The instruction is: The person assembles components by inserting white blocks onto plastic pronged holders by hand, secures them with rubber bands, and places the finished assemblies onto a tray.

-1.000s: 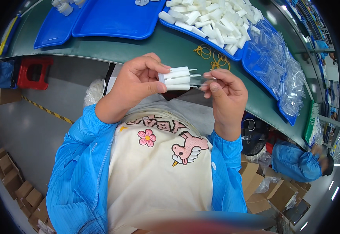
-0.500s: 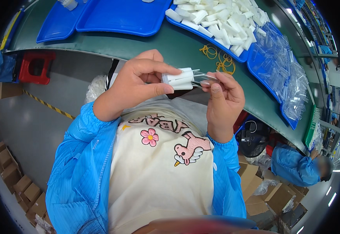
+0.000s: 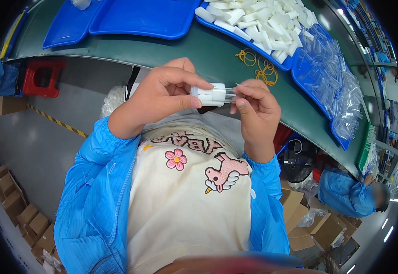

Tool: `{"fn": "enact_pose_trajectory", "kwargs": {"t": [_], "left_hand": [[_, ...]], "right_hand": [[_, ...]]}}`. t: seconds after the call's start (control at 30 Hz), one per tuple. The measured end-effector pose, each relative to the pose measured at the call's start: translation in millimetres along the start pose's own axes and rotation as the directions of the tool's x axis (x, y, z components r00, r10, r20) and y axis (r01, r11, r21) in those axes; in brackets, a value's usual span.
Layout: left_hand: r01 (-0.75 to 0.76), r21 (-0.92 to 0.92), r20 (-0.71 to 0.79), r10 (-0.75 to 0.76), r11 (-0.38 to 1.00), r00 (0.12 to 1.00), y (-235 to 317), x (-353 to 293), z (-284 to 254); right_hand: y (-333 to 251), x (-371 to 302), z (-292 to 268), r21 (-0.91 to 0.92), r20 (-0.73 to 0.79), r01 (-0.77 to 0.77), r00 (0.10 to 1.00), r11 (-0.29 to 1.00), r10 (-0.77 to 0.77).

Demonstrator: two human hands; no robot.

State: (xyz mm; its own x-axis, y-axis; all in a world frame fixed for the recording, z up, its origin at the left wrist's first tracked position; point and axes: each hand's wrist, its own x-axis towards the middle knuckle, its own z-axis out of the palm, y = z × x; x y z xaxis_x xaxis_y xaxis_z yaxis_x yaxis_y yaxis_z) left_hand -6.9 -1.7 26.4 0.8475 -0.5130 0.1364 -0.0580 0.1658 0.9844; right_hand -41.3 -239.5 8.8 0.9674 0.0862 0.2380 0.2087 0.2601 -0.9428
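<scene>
Two hands meet just in front of the chest: the left hand [image 3: 162, 98] pinches a small stack of white rectangular plastic blocks [image 3: 212, 94], and the right hand [image 3: 253, 107] pinches a thin clear plastic sleeve [image 3: 230, 92] at the stack's end. Beyond the hands, on the green surface [image 3: 199, 50], a blue plastic tray [image 3: 279, 57] holds loose white blocks [image 3: 263, 23]; right of it another blue tray [image 3: 317, 91] holds clear sleeves [image 3: 331, 68]. Yellow rubber bands [image 3: 258, 66] lie just beyond the right hand. Since the earlier frame, the hands sit closer together.
</scene>
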Motion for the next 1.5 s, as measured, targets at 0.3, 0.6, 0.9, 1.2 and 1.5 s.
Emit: {"fn": "enact_pose_trajectory", "kwargs": {"t": [0.3, 0.6, 0.9, 1.2, 1.5], "left_hand": [[0.003, -0.277, 0.001, -0.003, 0.961, 1.000, -11.2, 0.4, 11.1], [-0.039, -0.385, 0.011, 0.047, 0.922, 0.999, -20.0, 5.1, 19.0], [-0.007, -0.476, -0.052, -0.020, 0.879, 0.998, -20.4, 9.5, 19.1], [0.096, -0.483, -0.082, -0.154, 0.871, 0.985, -16.2, 0.6, 5.0], [-0.061, -0.446, -0.158, -0.011, 0.893, 0.987, -20.3, -0.7, 7.6]], "right_hand": [[-5.0, -1.2, 22.2, -0.190, -0.240, 0.089, 0.961, 0.978, -0.134], [-0.8, -3.3, 40.8, -0.257, -0.119, 0.201, 0.964, 0.945, -0.237], [-18.6, 25.5, -1.6, -0.571, -0.120, 0.231, 0.925, 0.788, -0.359], [-77.3, 72.3, -122.0, -0.949, -0.309, -0.311, 0.950, -0.049, -0.036], [-59.0, 77.4, -139.8, -0.979, -0.198, -0.184, 0.964, 0.089, -0.175]]}}
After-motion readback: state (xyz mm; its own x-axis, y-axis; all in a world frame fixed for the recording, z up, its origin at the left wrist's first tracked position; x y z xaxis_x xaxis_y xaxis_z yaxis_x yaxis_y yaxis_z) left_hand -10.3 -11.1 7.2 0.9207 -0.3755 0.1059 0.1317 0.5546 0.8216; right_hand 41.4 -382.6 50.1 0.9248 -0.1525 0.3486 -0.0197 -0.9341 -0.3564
